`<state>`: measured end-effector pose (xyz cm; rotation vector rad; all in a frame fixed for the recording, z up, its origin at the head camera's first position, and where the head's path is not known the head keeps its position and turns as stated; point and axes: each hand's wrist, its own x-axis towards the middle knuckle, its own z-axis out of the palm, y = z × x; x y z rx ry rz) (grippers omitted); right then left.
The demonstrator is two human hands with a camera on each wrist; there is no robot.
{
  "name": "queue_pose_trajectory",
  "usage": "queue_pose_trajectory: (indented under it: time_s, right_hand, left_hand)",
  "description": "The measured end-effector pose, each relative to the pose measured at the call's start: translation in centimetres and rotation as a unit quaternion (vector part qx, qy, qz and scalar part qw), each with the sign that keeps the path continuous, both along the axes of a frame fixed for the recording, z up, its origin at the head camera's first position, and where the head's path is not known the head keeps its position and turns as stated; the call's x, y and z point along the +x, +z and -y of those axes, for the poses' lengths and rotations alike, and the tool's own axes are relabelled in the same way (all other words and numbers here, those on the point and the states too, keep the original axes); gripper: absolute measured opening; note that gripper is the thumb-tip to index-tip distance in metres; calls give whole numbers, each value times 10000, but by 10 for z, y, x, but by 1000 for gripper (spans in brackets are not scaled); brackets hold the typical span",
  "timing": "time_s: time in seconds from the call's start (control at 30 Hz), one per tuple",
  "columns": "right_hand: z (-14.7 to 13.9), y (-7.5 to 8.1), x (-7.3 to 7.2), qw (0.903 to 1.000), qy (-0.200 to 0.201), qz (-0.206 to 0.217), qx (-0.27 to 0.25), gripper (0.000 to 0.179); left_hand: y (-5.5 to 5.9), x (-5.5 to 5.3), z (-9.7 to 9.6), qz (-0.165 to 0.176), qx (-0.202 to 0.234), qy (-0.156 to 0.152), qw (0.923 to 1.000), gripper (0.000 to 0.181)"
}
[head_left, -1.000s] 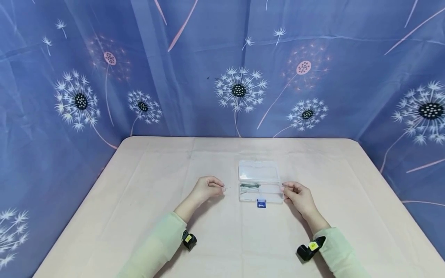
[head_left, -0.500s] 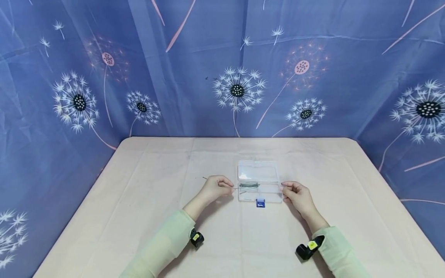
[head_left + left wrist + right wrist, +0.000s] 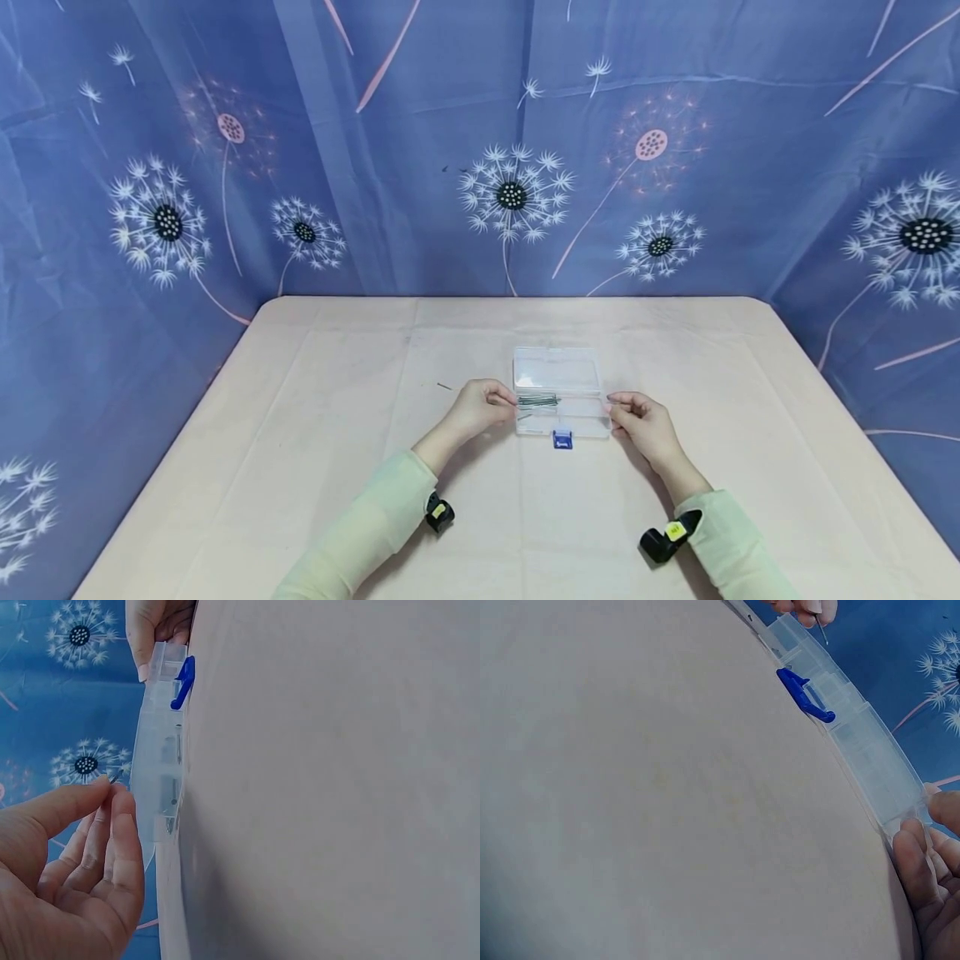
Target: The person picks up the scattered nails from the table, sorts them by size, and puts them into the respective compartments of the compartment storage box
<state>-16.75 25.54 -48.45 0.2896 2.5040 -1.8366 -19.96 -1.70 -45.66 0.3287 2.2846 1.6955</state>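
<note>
My left hand (image 3: 474, 408) pinches a thin nail (image 3: 822, 631) between thumb and fingertips, at the left end of a clear plastic box (image 3: 585, 423). The nail's point slants down over that end in the right wrist view. The box lies open on the table, its lid (image 3: 557, 370) folded back. Several long greenish nails (image 3: 538, 400) lie together in its left rear compartment. My right hand (image 3: 651, 427) holds the box's right end between thumb and fingers.
One loose nail (image 3: 444, 386) lies on the cloth-covered table (image 3: 337, 358), behind and left of my left hand. A blue latch (image 3: 562, 439) sticks out at the box's front. A blue dandelion-print curtain (image 3: 420, 208) hangs behind the table.
My left hand has moved right with the nail, from beside the box to its left end. The loose nail behind it has come into view. My right hand stays at the box.
</note>
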Motion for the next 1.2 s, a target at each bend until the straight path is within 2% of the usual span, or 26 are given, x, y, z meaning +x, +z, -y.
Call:
queue_pose_trajectory:
  time_s: [0.3, 0.5, 0.67, 0.87, 1.2]
  right_hand:
    - [1, 0, 0, 9998, 24, -71, -175, 34]
    - [1, -1, -1, 9998, -10, -65, -177, 33]
    - [0, 0, 1, 9998, 11, -90, -154, 34]
    - [0, 1, 1, 9995, 31, -129, -293, 35]
    - [0, 0, 1, 9999, 25, -24, -154, 33]
  left_hand:
    - [0, 0, 0, 54, -260, 69, 9996, 14]
    - [0, 0, 7, -126, -275, 22, 9995, 15]
    - [3, -3, 17, -271, -382, 127, 9988, 15]
    - [11, -9, 34, -197, -542, 393, 9976, 13]
    - [17, -17, 62, -372, -696, 140, 9968, 17]
